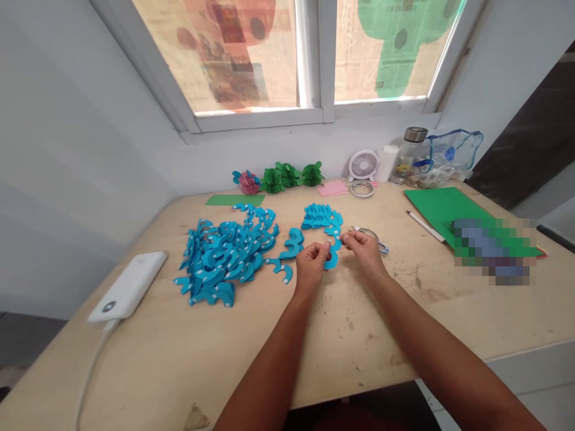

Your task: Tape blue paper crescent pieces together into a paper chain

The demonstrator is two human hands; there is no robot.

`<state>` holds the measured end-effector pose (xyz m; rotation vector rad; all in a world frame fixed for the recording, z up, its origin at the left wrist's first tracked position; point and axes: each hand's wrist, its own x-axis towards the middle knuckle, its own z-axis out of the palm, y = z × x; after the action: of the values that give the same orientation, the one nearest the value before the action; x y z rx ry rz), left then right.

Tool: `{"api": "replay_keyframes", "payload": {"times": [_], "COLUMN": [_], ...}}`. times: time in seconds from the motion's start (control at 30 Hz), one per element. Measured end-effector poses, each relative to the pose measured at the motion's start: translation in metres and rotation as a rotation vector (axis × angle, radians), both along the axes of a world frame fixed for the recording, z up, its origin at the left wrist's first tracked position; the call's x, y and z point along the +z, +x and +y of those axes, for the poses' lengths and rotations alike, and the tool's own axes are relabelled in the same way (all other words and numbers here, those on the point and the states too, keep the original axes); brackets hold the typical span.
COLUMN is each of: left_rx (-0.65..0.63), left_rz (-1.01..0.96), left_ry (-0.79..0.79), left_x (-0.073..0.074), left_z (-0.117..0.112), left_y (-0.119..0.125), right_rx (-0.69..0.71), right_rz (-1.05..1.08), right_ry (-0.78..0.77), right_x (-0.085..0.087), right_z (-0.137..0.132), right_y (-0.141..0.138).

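Note:
My left hand [311,263] and my right hand [365,250] meet over the middle of the wooden table [359,335], both pinched on one curved blue paper piece [333,254]. To the left lies a big pile of the same blue curved pieces [224,257], each with a white tab. A few loose pieces [287,248] lie between the pile and my left hand. A neat overlapping stack of blue pieces [321,216] sits just beyond my hands. Scissors [376,238] lie partly hidden behind my right hand.
A white power bank [130,285] with a cable lies at the left. Green paper sheets [442,206], a pen [425,226], pink notes [333,188], a tape roll [362,188], a small fan [363,164], a bottle [406,154], a clear pouch [451,152] and finished paper flowers [278,177] line the back.

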<state>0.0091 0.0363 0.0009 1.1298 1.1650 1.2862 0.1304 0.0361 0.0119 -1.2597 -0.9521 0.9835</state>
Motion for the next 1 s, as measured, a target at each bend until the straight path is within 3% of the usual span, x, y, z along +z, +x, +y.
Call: {"api": "replay_keyframes", "payload": {"times": [0.17,0.37,0.7,1.0], "left_rx": [0.133,0.138,0.105,0.088], "left_rz": [-0.012,0.016,0.037,-0.020], "left_ry": [-0.003,0.014,0.022,-0.014], "left_x": [-0.0052,-0.0056,-0.0091,-0.0070], "left_z": [0.0033,0.0032,0.0032,0.0034], "left_y": [-0.0021,-0.0033,-0.0023,-0.0009], "right_rx": [0.097,0.263,0.284,0.273], "right_rz": [-0.047,-0.218,-0.447,-0.461], "right_ry": [0.000,0.006,0.083,0.076], "right_x": [0.0022,-0.0022,-0.0034,-0.0067], "right_z": [-0.0014,-0.0026,-0.0036,-0.0032], "right_y": [0.0005,-0.0029,-0.0036,-0.0037]}}
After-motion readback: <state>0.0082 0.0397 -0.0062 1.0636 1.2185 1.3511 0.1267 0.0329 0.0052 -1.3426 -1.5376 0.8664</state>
